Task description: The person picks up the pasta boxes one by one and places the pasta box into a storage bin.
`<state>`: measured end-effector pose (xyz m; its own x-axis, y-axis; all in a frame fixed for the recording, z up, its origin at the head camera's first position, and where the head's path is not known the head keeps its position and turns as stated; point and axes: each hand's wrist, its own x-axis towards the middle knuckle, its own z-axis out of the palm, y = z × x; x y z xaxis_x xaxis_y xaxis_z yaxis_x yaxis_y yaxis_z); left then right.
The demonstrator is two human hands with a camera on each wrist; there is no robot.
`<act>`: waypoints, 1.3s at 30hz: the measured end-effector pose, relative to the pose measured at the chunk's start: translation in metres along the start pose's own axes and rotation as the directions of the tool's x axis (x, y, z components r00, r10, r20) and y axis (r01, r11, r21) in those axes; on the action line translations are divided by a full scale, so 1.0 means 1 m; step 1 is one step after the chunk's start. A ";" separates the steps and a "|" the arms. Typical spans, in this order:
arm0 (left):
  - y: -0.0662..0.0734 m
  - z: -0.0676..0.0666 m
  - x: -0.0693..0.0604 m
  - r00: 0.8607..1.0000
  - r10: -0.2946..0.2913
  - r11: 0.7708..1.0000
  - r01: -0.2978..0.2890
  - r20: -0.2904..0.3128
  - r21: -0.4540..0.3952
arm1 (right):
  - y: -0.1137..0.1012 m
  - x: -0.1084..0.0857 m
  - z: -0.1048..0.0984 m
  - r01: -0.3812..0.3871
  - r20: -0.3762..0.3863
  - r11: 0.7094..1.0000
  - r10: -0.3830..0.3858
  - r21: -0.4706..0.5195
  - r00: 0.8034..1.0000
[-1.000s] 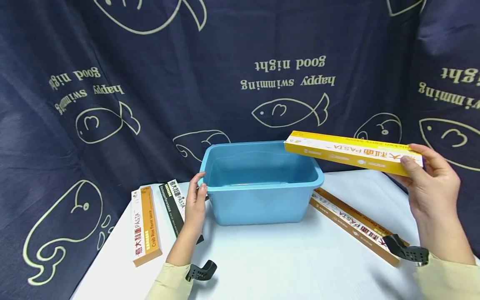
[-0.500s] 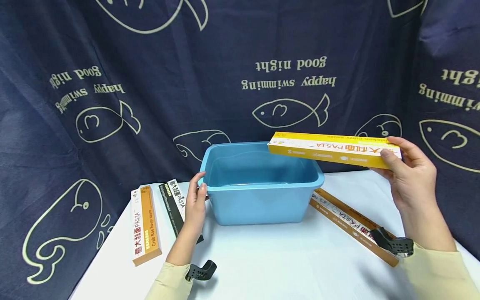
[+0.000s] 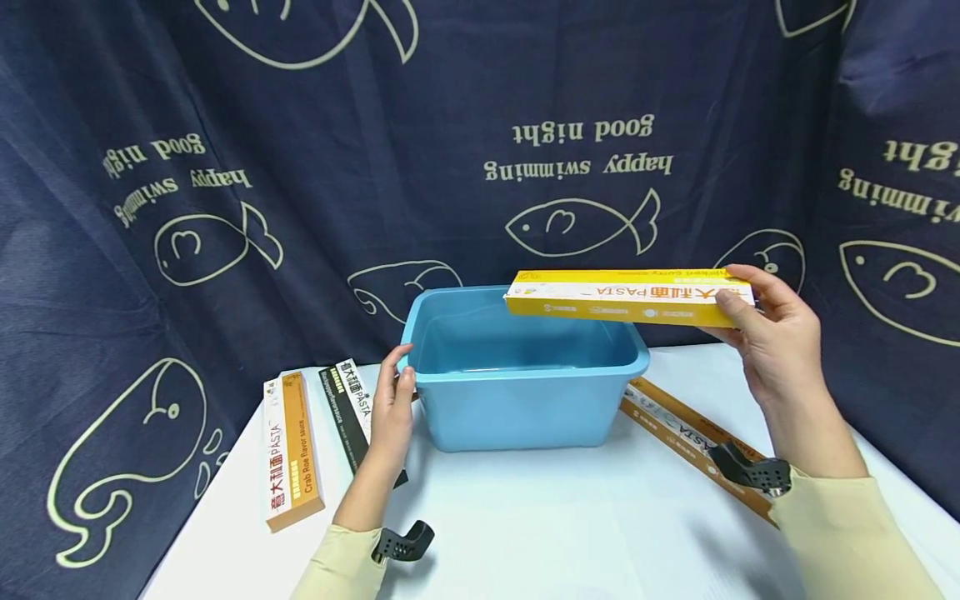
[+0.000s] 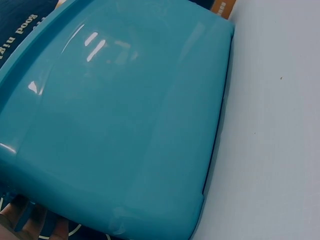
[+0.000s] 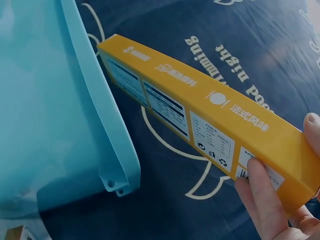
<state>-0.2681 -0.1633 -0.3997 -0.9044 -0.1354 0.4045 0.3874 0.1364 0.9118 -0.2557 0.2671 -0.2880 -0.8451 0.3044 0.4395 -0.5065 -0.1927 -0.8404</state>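
My right hand [image 3: 780, 342] grips one end of a long yellow pasta box [image 3: 630, 298], held level over the right part of a blue bin [image 3: 517, 408]. In the right wrist view the yellow box [image 5: 200, 110] shows its printed underside, with thumb and fingers [image 5: 265, 200] around its near end. The bin's left rim is held by my left hand [image 3: 390, 417], its fingers curled over the edge. In the left wrist view those fingers [image 4: 35, 220] are at the bin wall [image 4: 120, 120]. No boxes show in the visible part of the bin's interior.
Left of the bin lie an orange-and-white box [image 3: 292, 450] and a black-and-white box [image 3: 348, 417], the latter partly behind my left forearm. A brown-and-white box [image 3: 690, 442] lies slantwise to the right, partly under my right wrist. A dark blue fish-print cloth [image 3: 450, 167] hangs behind.
My right hand has carried the yellow box leftward, farther over the bin, and the box has turned nearer to level. The left hand and the bin have stayed in place.
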 end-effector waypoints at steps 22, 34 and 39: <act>0.001 0.001 0.000 1.000 -0.005 1.000 0.005 -0.009 -0.003 | 0.008 0.012 0.030 -0.082 0.091 0.976 0.102 -0.201 0.991; 0.001 0.001 0.000 1.000 -0.006 1.000 0.006 0.004 0.008 | 0.011 0.020 0.045 -0.133 0.103 0.935 0.175 -0.328 0.979; 0.001 0.001 0.000 1.000 -0.010 1.000 0.010 0.000 0.006 | 0.013 0.023 0.054 -0.137 0.149 0.919 0.204 -0.370 0.967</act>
<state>-0.2673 -0.1624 -0.3987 -0.9083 -0.1363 0.3956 0.3774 0.1413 0.9152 -0.2911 0.2211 -0.2721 -0.9466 0.1160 0.3008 -0.2862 0.1267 -0.9497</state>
